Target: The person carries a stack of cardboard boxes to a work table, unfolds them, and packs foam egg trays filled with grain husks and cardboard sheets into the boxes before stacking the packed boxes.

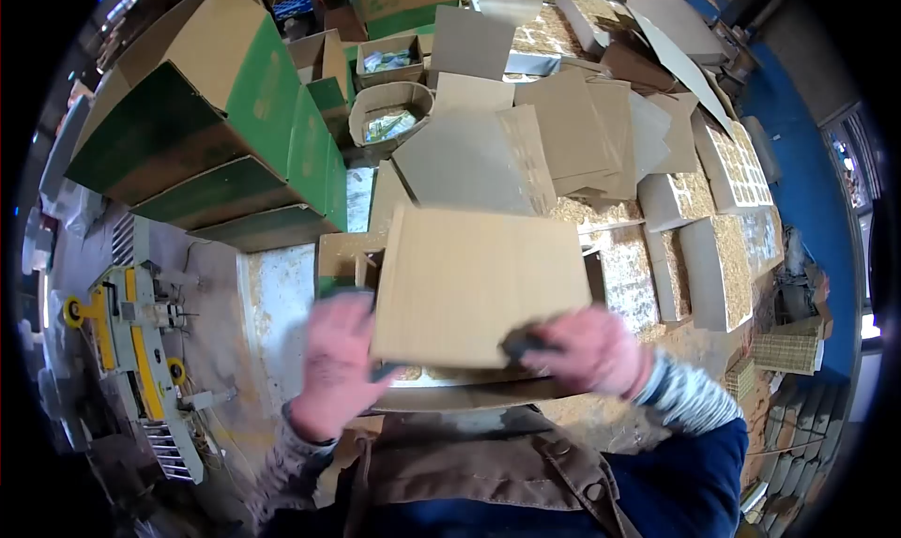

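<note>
A flat tan cardboard sheet (479, 285) lies across the top of an open cardboard box (469, 395) in front of me. My left hand (336, 364), in a pink glove, is at the sheet's left edge with its fingers stretched out and slightly blurred. On the other side, my right hand (589, 352), gloved the same way, closes at the sheet's near right corner. Dark patches show at the fingertips of both gloves; whether the right one is coating or a small object I cannot tell. The box's contents are mostly hidden under the sheet.
Large green-and-brown cartons (282, 135) stand at the left. Loose cardboard sheets (572, 130) and a grey sheet (460, 158) lie beyond the box. White blocks with straw-coloured tops (718, 271) are stacked at right. A yellow-and-grey roller machine (141, 341) stands on the floor at left.
</note>
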Tool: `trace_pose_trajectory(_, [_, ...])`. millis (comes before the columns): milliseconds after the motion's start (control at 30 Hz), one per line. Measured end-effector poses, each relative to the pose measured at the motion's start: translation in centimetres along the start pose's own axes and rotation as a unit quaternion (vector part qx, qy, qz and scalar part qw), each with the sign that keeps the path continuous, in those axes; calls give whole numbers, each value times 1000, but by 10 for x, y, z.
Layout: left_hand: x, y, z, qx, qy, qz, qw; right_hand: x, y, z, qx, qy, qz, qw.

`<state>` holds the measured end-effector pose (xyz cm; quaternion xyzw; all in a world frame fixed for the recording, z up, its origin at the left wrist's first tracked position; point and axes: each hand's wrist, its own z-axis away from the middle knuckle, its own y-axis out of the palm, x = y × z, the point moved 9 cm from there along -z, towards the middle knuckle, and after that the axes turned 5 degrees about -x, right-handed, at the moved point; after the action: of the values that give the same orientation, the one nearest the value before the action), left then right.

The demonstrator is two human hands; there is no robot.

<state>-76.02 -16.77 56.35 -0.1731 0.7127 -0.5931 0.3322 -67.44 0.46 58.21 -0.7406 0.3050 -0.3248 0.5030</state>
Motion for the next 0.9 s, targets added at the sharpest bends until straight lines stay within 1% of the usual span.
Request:
trace_pose_trajectory(33, [22,-3,13,-78,-84,33,993,20,31,14,74,-40,-17,996])
trace_pose_trajectory(67, [46,8,35,-151,-166,66,972,-2,94,47,297,186,-85,933])
trace_pose_trajectory(100, [69,38,51,-197,-208,275,918,1,110,55,265,114,-126,949])
trace_pose_trajectory(133, [76,57,60,-213,-231,417,853,6,108,54,229,39,-165,959])
trace_pose_trajectory(200, [74,60,60,-242,-240,459,821,-1,98,56,254,54,-166,951])
trace_pose_trajectory(233, [70,51,62,-226,-219,371,874,-9,63,51,157,48,-193,967])
trace_pose_trajectory(267, [65,42,62,-213,-197,279,916,-34,25,52,124,183,-253,942])
trace_pose_trajectory(300, [61,34,61,-195,-175,183,947,-70,-1,73,43,330,-351,875])
trace_pose_trajectory(333, [60,43,53,-146,-223,294,918,-109,-13,110,-55,440,-323,836])
trace_pose_trajectory(367, [44,43,36,-102,-127,205,965,-133,-11,128,-98,461,-289,833])
trace_pose_trajectory(400, [25,53,25,-50,-26,115,992,-147,34,147,-48,527,-340,777])
trace_pose_trajectory(433, [3,75,14,5,49,68,996,-145,96,155,18,521,-373,767])
trace_pose_trajectory(467, [-14,94,2,49,122,18,991,-141,140,147,81,506,-399,760])
trace_pose_trajectory(500, [-6,98,-2,57,122,53,990,-120,127,118,45,524,-407,747])
trace_pose_trajectory(533, [5,94,-4,41,95,116,988,-99,115,95,5,537,-419,732])
trace_pose_trajectory(600, [25,89,10,1,36,234,972,-106,160,146,112,631,-417,644])
trace_pose_trajectory(633, [54,96,26,-109,-49,334,935,-110,161,154,65,619,-425,657])
trace_pose_trajectory(667, [93,118,45,-195,-145,490,837,-116,162,161,13,603,-433,670])
trace_pose_trajectory(700, [130,186,87,-277,-382,692,545,-123,162,164,-47,558,-451,695])
trace_pose_trajectory(733, [172,277,119,-236,-437,666,557,-128,156,165,-99,514,-465,714])
trace_pose_trajectory(767, [163,315,137,-164,-494,661,541,-129,153,170,-91,528,-465,705])
trace_pose_trajectory(800, [139,324,135,-117,-504,675,526,-129,144,173,-81,542,-464,696])
trace_pose_trajectory(833, [123,328,129,-98,-492,695,514,-127,137,171,-73,552,-466,688])
trace_pose_trajectory(867, [105,322,117,-86,-469,720,503,-125,107,161,-105,526,-403,742])
trace_pose_trajectory(900, [85,303,100,-77,-439,748,492,-124,78,160,-137,411,-256,864])
